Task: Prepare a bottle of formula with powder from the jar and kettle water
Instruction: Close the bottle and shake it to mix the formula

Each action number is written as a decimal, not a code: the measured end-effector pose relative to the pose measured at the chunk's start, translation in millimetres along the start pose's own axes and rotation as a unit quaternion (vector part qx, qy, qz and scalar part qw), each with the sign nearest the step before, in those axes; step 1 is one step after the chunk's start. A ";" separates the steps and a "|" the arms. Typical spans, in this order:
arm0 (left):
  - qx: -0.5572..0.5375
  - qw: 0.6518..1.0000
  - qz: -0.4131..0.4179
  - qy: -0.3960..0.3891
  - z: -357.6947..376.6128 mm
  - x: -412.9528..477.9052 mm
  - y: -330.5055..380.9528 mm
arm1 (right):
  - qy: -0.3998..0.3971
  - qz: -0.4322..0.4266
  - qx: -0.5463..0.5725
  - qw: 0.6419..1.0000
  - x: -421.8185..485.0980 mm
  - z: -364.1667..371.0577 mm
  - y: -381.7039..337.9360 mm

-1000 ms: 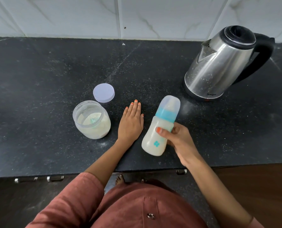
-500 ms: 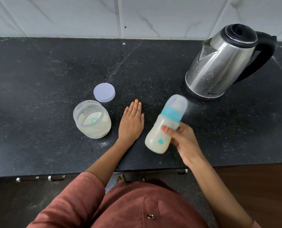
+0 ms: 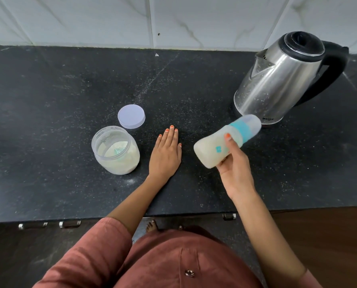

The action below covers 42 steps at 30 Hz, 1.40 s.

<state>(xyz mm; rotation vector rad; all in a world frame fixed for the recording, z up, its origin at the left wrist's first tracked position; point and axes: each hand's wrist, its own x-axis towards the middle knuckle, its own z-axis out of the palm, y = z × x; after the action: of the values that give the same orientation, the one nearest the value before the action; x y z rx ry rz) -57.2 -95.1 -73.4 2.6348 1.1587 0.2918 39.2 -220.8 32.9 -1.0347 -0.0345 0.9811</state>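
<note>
My right hand (image 3: 234,167) grips a baby bottle (image 3: 213,147) full of milky liquid, held above the counter and tipped far over, its teal collar and clear cap pointing up-right toward the kettle. My left hand (image 3: 165,154) lies flat on the black counter (image 3: 59,90), fingers straight, between bottle and jar. The open clear powder jar (image 3: 115,150) stands to the left of that hand, with pale powder and a teal scoop inside. Its pale lilac lid (image 3: 131,116) lies on the counter just behind it. A steel kettle (image 3: 277,84) with black lid and handle stands at the back right.
A white marble-tiled wall (image 3: 111,19) runs along the back of the counter. The counter's front edge crosses the view below my wrists, with metal drawer handles (image 3: 69,223) beneath it. Brown floor (image 3: 319,235) shows at the lower right.
My right hand has tipped the bottle from nearly upright to steeply slanted, cap swinging right toward the kettle. My left hand, the jar, the lid and the kettle have stayed put.
</note>
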 end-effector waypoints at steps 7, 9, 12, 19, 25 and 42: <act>-0.005 1.000 -0.001 -0.013 0.9 1.5 0.3 | -0.124 0.035 -0.271 0.954 -16.6 -9.1 11.5; -0.005 1.000 -0.002 -0.001 0.2 1.2 0.3 | -0.111 0.012 -0.186 0.976 -11.6 -6.5 5.2; 0.000 1.000 -0.001 -0.005 -0.3 0.9 0.7 | -0.030 -0.016 -0.024 0.999 -0.1 -0.4 -0.3; 0.003 1.000 -0.002 -0.016 0.4 1.0 0.2 | -0.119 0.014 -0.283 0.952 -17.9 -8.7 8.0; 0.004 1.000 0.000 -0.007 -0.9 0.6 1.1 | 0.012 -0.019 -0.022 1.000 -4.0 -0.2 3.8; 0.007 1.000 -0.001 -0.011 -0.9 0.3 0.7 | -0.100 0.030 -0.288 0.952 -24.3 0.0 7.2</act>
<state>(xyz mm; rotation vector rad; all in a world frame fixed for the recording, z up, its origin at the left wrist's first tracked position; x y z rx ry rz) -56.8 -95.3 -72.4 2.6423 1.1615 0.2552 19.9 -236.7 37.5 -1.4684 -0.4843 1.1604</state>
